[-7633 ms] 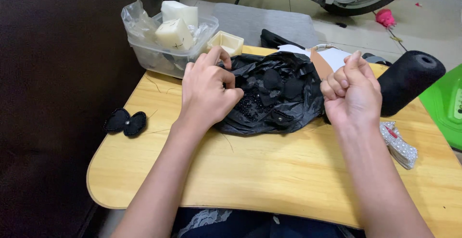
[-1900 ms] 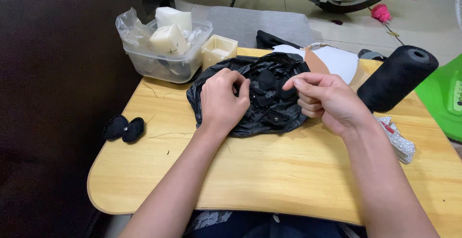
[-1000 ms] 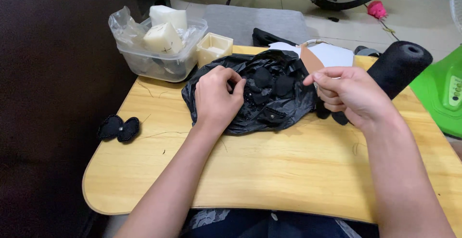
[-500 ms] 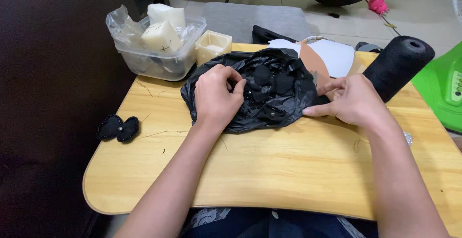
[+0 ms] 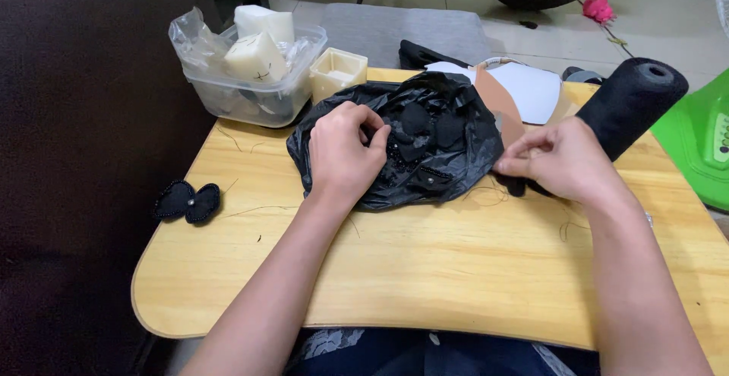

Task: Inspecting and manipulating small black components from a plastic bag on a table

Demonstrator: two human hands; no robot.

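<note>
A black plastic bag (image 5: 425, 148) lies open on the wooden lap table (image 5: 425, 270), with several small black fabric pieces inside. My left hand (image 5: 342, 152) rests on the bag's left side, fingers pinched on something small and dark among the pieces. My right hand (image 5: 558, 159) is at the bag's right edge, thumb and fingers pinched on a small black piece against the table. What exactly each hand grips is too small to tell.
A clear plastic tub (image 5: 254, 80) with white blocks and a small cream box (image 5: 338, 72) stand at the back left. A black thread cone (image 5: 626, 102) lies at the right. White and brown cut-outs (image 5: 524, 91) lie behind the bag. A finished black bow (image 5: 186, 201) sits left.
My right hand has come down from above the bag to the table at the bag's right edge. My left hand stayed on the bag, its fingers working slightly.
</note>
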